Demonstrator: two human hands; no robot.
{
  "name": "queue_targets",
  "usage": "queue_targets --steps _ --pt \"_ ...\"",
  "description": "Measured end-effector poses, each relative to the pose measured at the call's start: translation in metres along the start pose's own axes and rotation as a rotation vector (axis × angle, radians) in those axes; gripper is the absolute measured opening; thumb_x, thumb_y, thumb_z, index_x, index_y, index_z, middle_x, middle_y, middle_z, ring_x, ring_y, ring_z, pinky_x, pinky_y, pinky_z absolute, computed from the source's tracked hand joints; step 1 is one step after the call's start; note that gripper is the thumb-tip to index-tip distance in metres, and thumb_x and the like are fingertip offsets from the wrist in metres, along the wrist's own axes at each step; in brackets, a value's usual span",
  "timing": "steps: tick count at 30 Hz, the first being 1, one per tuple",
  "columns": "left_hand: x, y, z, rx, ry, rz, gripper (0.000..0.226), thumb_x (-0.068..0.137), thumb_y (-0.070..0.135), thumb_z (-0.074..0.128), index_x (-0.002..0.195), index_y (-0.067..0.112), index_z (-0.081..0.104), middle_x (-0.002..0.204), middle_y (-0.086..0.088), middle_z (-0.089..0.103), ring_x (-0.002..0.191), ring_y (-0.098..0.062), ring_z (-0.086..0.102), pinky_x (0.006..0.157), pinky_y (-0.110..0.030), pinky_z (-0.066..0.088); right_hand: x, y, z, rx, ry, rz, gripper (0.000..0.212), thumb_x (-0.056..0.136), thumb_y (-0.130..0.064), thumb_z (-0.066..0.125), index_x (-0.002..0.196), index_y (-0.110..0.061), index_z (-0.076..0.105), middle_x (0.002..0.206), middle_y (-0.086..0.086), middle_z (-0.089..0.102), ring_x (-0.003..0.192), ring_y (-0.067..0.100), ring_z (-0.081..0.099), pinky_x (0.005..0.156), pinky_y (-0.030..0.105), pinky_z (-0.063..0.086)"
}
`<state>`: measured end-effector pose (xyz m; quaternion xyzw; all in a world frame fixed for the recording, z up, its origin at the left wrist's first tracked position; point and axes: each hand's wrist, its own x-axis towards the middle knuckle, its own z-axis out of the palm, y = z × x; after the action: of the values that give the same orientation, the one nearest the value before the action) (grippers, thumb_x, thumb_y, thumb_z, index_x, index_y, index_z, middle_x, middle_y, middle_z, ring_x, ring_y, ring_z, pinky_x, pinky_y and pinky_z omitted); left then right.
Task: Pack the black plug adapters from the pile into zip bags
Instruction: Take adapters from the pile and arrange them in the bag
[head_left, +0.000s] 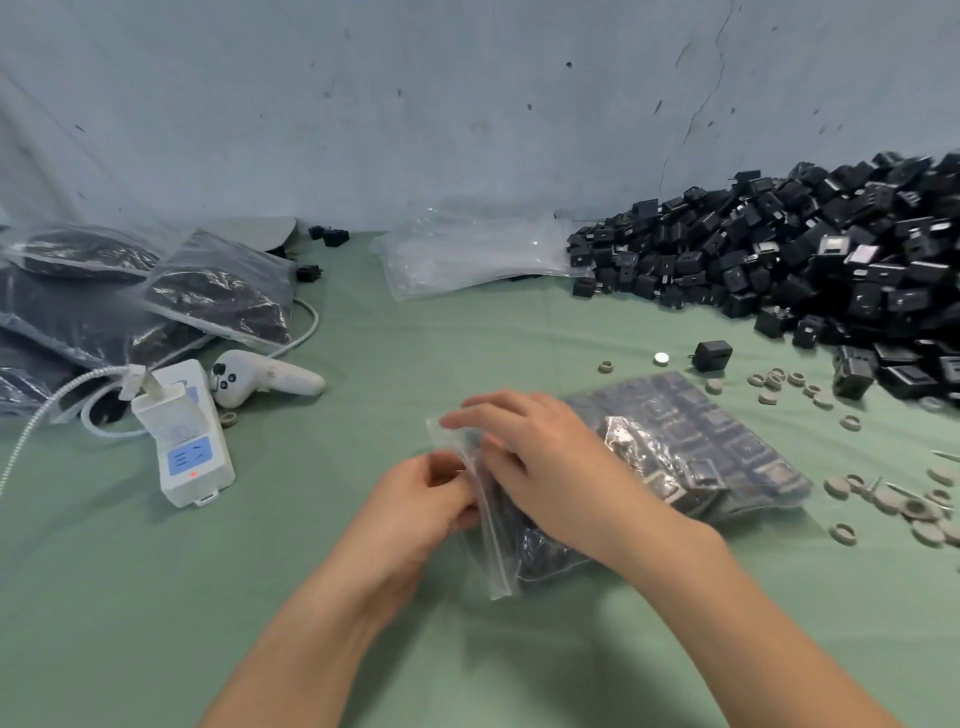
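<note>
A clear zip bag (691, 447) full of black plug adapters lies on the green cloth in front of me, its mouth pointing left. My left hand (415, 509) pinches the zip strip at the bag's mouth. My right hand (535, 457) lies over the bag just behind the strip, fingers on the plastic near the top corner. The big pile of black plug adapters (810, 260) fills the back right. One loose adapter (710, 356) sits between the pile and the bag. Empty zip bags (467, 260) lie stacked at the back centre.
Several filled zip bags (130, 291) are heaped at the left. A white power strip (182, 436) with a cable and a white handheld controller (265, 382) lie left of my hands. Small grey rings and discs (893, 499) are scattered at the right. A grey wall stands behind.
</note>
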<state>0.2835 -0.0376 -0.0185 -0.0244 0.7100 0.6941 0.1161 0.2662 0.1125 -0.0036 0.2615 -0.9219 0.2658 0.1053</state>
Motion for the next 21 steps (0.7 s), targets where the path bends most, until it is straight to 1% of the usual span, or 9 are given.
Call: queue_targets --steps 3,6,8,9,11,12,15,18,21 --pt "0.002 -0.002 0.003 0.023 0.064 -0.002 0.023 0.098 0.0 0.051 0.08 0.002 0.066 0.074 -0.008 0.073 0.075 -0.018 0.073 0.065 -0.022 0.057 0.001 -0.002 0.008 -0.024 -0.032 -0.013 0.041 0.101 -0.013 0.045 0.133 -0.034 0.059 0.132 -0.009 0.059 0.114 0.013 0.05 0.108 0.03 0.031" --pt "0.001 0.0 0.005 -0.022 0.058 -0.025 0.039 0.103 0.005 0.035 0.083 0.006 0.069 0.081 -0.01 0.075 0.079 -0.022 0.074 0.067 -0.029 0.061 0.002 -0.004 0.009 -0.011 -0.025 -0.024 0.04 0.102 -0.014 0.044 0.135 -0.034 0.057 0.129 -0.008 0.059 0.111 0.015 0.052 0.104 0.027 0.032" --pt "0.002 0.003 0.008 -0.104 0.053 -0.062 0.054 0.105 0.019 0.032 0.072 0.015 0.075 0.081 -0.011 0.075 0.077 -0.023 0.073 0.071 -0.038 0.063 0.002 -0.003 0.008 0.036 -0.008 -0.005 0.043 0.102 -0.012 0.043 0.136 -0.035 0.055 0.129 -0.009 0.059 0.111 0.017 0.053 0.099 0.028 0.037" --pt "0.002 0.004 0.008 -0.12 0.046 -0.077 0.058 0.106 0.031 0.034 0.068 0.02 0.077 0.079 -0.01 0.075 0.075 -0.022 0.072 0.071 -0.04 0.063 0.001 -0.002 0.007 0.085 0.0 0.008 0.045 0.101 -0.01 0.043 0.137 -0.034 0.054 0.128 -0.008 0.059 0.111 0.017 0.054 0.098 0.03 0.041" --pt "0.0 0.005 0.008 -0.076 0.028 -0.071 0.05 0.1 0.05 0.044 0.08 0.018 0.077 0.083 -0.012 0.075 0.076 -0.024 0.072 0.068 -0.037 0.061 -0.001 -0.003 0.005 0.219 0.022 0.028 0.05 0.099 -0.005 0.041 0.139 -0.033 0.053 0.128 -0.008 0.061 0.112 0.012 0.057 0.096 0.032 0.046" --pt "0.0 0.005 0.009 -0.06 0.033 -0.056 0.043 0.097 0.048 0.05 0.089 0.014 0.075 0.087 -0.015 0.075 0.077 -0.025 0.073 0.064 -0.033 0.06 -0.001 -0.002 0.002 0.279 0.036 0.038 0.053 0.097 -0.002 0.04 0.138 -0.033 0.053 0.129 -0.009 0.061 0.114 0.008 0.058 0.098 0.03 0.046" --pt "-0.002 0.003 0.011 -0.124 0.09 -0.033 0.018 0.098 0.019 0.058 0.094 0.006 0.07 0.082 -0.016 0.074 0.066 -0.021 0.072 0.057 -0.025 0.058 -0.002 0.008 -0.01 0.383 0.142 0.113 0.056 0.097 0.003 0.038 0.136 -0.034 0.054 0.126 -0.012 0.063 0.116 0.0 0.056 0.102 0.023 0.044" --pt "-0.003 0.004 0.012 -0.15 0.086 -0.056 0.016 0.1 0.009 0.053 0.098 0.002 0.068 0.083 -0.02 0.075 0.067 -0.024 0.071 0.059 -0.026 0.061 -0.005 0.028 -0.03 0.375 0.269 0.208 0.05 0.1 0.0 0.04 0.135 -0.033 0.054 0.124 -0.015 0.063 0.115 -0.008 0.054 0.101 0.014 0.043" --pt "-0.003 0.006 0.01 -0.182 0.023 -0.081 0.022 0.104 0.012 0.047 0.106 0.0 0.064 0.091 -0.02 0.076 0.075 -0.027 0.074 0.062 -0.027 0.061 -0.014 0.047 -0.046 0.334 0.359 0.289 0.043 0.102 -0.005 0.041 0.132 -0.031 0.057 0.121 -0.015 0.064 0.106 -0.011 0.056 0.087 0.005 0.044"
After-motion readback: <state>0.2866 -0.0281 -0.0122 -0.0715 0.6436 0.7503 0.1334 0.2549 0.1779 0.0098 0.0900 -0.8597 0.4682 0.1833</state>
